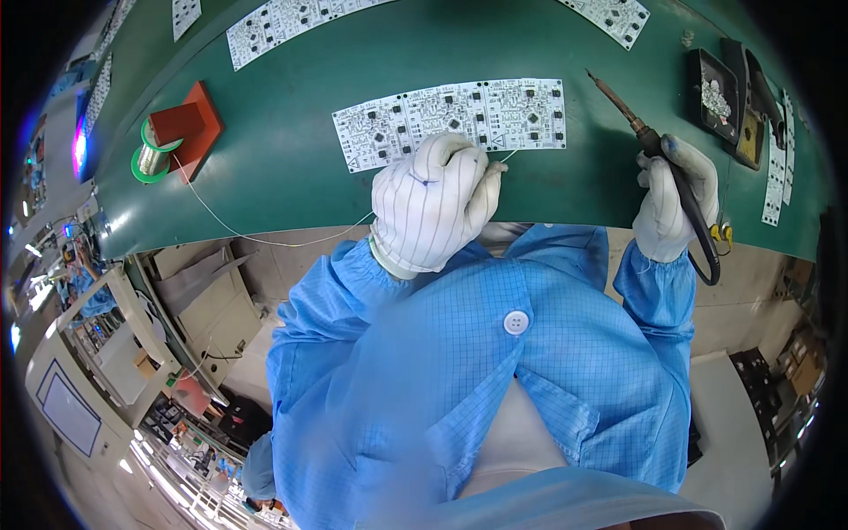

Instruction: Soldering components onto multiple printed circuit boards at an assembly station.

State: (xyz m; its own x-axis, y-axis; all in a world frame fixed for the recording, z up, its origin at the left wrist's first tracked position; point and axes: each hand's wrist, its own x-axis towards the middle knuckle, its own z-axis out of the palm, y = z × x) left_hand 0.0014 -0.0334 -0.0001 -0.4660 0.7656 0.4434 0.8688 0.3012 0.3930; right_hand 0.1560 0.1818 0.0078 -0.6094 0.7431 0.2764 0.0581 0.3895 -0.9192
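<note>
- pale blue, blurred cloth (583, 503) at the lower edge, before a blue grid-checked smock (548, 371) with a round white button (516, 322)
- smooth green tabletop (291, 168) curving across the view
- white rectangular circuit-board panel (450, 115), three joined sections with black components, lying flat on the tabletop
- left hand (433, 203) in a white, dark-striped fabric glove, over the panel's near edge, fingers curled narrow around a thin silvery wire (300, 245); cannot tell whether it touches the panel
- right hand (661, 210), in a white fabric glove, fingers closed on a slim black-handled soldering iron (648, 139), metal tip apart from the panel
- red angular stand (208, 132), at left
- green-rimmed spool (153, 162) beside it, the wire trailing to the left hand
</note>
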